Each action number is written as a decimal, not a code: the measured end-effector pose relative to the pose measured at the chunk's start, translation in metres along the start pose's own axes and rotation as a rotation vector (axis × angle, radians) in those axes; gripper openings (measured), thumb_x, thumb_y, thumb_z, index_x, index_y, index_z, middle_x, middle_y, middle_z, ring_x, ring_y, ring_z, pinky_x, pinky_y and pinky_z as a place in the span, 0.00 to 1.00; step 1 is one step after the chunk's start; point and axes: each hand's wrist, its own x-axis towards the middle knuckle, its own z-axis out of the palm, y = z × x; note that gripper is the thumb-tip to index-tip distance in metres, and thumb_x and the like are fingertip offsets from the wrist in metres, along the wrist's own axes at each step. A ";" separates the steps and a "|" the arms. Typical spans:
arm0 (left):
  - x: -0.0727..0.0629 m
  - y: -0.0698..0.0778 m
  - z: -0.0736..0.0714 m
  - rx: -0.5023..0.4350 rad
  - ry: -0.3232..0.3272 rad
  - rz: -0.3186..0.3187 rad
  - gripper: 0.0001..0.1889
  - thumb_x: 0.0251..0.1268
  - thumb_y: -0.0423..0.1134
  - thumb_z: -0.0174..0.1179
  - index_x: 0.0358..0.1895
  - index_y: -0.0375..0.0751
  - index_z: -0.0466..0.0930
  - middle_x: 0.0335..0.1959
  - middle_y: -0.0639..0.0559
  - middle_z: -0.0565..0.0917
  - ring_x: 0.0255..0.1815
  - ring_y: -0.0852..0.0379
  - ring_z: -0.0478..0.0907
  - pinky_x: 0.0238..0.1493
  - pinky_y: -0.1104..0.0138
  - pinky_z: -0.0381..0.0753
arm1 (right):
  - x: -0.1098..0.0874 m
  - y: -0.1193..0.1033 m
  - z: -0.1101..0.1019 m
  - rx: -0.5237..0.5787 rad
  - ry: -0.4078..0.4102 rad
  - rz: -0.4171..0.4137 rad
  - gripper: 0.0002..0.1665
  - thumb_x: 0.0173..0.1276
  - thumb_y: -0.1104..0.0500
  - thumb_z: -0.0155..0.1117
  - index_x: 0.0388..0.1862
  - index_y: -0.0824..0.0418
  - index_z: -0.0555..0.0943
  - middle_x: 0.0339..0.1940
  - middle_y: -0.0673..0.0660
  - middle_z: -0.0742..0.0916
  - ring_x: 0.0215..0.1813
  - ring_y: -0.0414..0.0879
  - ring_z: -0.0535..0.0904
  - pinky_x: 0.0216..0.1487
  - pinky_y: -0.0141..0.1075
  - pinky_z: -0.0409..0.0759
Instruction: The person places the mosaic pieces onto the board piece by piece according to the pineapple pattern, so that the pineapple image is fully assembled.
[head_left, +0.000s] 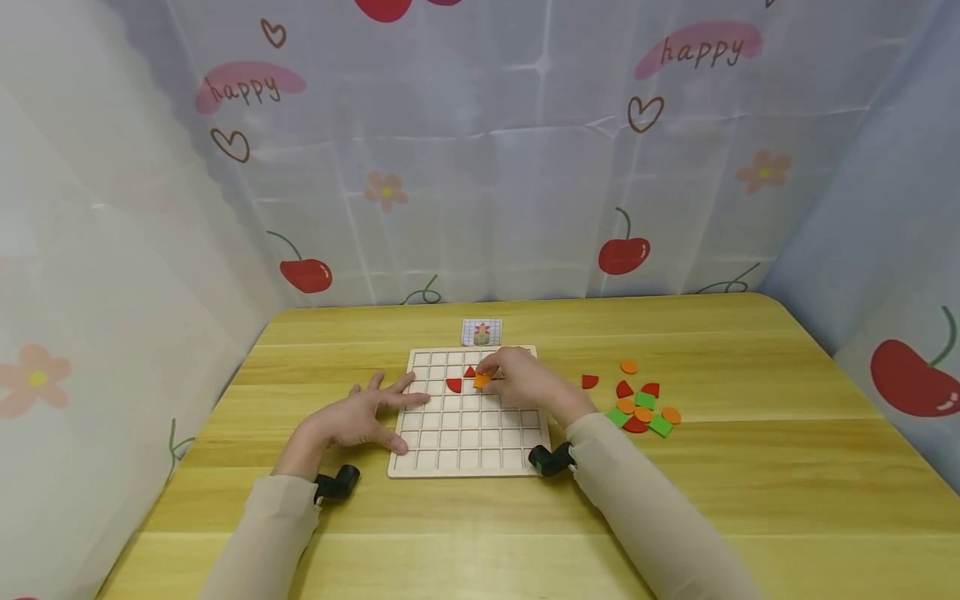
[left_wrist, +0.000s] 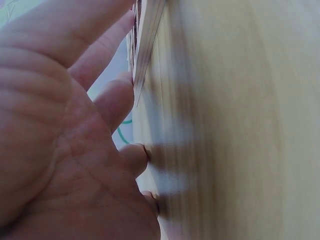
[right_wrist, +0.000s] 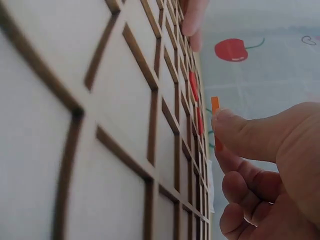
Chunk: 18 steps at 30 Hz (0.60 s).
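My right hand (head_left: 525, 379) pinches a thin orange tile (head_left: 482, 381) between thumb and fingers, over the upper part of a pale wooden grid board (head_left: 450, 437). In the right wrist view the orange tile (right_wrist: 215, 102) is seen edge-on, held just off the board. Two red tiles sit in the grid close by: a quarter-round one (head_left: 454, 386) and a pointed one (head_left: 470, 372). Spread over the board's left edge, my left hand (head_left: 360, 418) has its fingers extended, thumb and a finger resting on the board.
A small printed card with a coloured grid picture (head_left: 482, 332) lies behind the board. To the right are scattered several loose tiles: orange rounds (head_left: 628, 367), green squares (head_left: 661, 426) and red quarter-rounds (head_left: 590, 382). A patterned curtain (head_left: 480, 167) hangs behind the wooden table (head_left: 480, 542).
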 end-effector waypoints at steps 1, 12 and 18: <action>0.000 0.000 0.000 0.000 0.000 -0.004 0.43 0.52 0.56 0.76 0.75 0.70 0.70 0.87 0.57 0.46 0.85 0.32 0.22 0.73 0.25 0.24 | 0.001 0.000 0.002 0.005 0.003 -0.006 0.18 0.71 0.63 0.69 0.59 0.60 0.86 0.54 0.55 0.89 0.57 0.50 0.84 0.63 0.45 0.82; 0.000 -0.002 0.002 -0.010 0.004 0.009 0.42 0.52 0.53 0.77 0.74 0.68 0.72 0.87 0.56 0.47 0.84 0.32 0.22 0.73 0.25 0.23 | 0.009 -0.004 0.017 -0.032 0.051 -0.046 0.12 0.65 0.69 0.70 0.47 0.60 0.88 0.43 0.52 0.90 0.50 0.47 0.83 0.58 0.42 0.82; 0.001 -0.002 0.002 -0.012 0.007 0.006 0.42 0.52 0.52 0.77 0.74 0.68 0.72 0.87 0.55 0.48 0.84 0.31 0.22 0.73 0.25 0.23 | 0.011 -0.003 0.018 -0.075 0.067 -0.075 0.10 0.69 0.66 0.69 0.46 0.58 0.90 0.46 0.51 0.90 0.53 0.48 0.81 0.59 0.43 0.80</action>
